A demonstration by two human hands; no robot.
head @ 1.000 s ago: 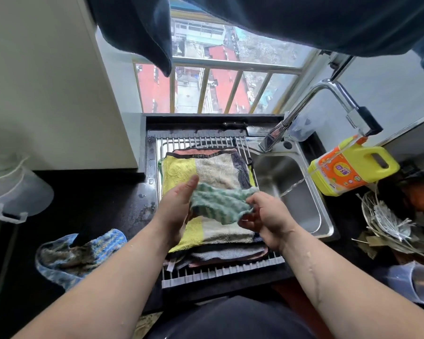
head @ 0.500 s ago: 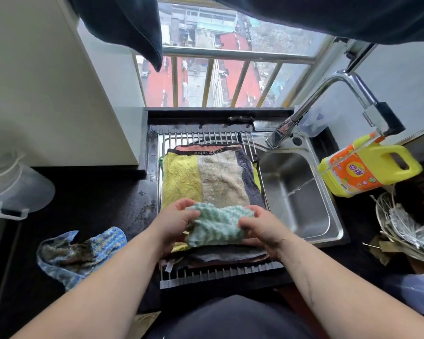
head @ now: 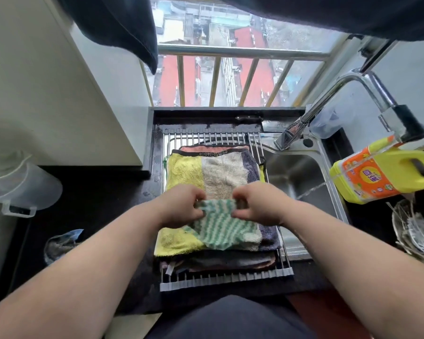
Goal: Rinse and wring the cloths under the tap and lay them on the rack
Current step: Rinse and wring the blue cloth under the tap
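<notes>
A green-and-white striped cloth (head: pixel 220 225) lies spread on top of a stack of cloths on the wire rack (head: pixel 206 138). My left hand (head: pixel 181 206) pinches its far left corner and my right hand (head: pixel 257 204) pinches its far right corner. Under it lies a yellow, beige and purple towel (head: pixel 206 172), with darker cloths beneath. The chrome tap (head: pixel 328 101) arches over the steel sink (head: pixel 301 172) on the right, and a thin stream of water runs from its head. A crumpled blue cloth (head: pixel 61 243) sits on the dark counter at the left.
A yellow detergent jug (head: pixel 387 172) stands right of the sink. A clear plastic jug (head: pixel 17 189) is at far left. Wire utensils (head: pixel 416 231) lie at right. Dark fabric hangs overhead by the barred window (head: pixel 230 77).
The striped cloth was bunched between my hands above the stack. Both hands have moved forward and lowered it, and it now lies flat and unfolded on the towels.
</notes>
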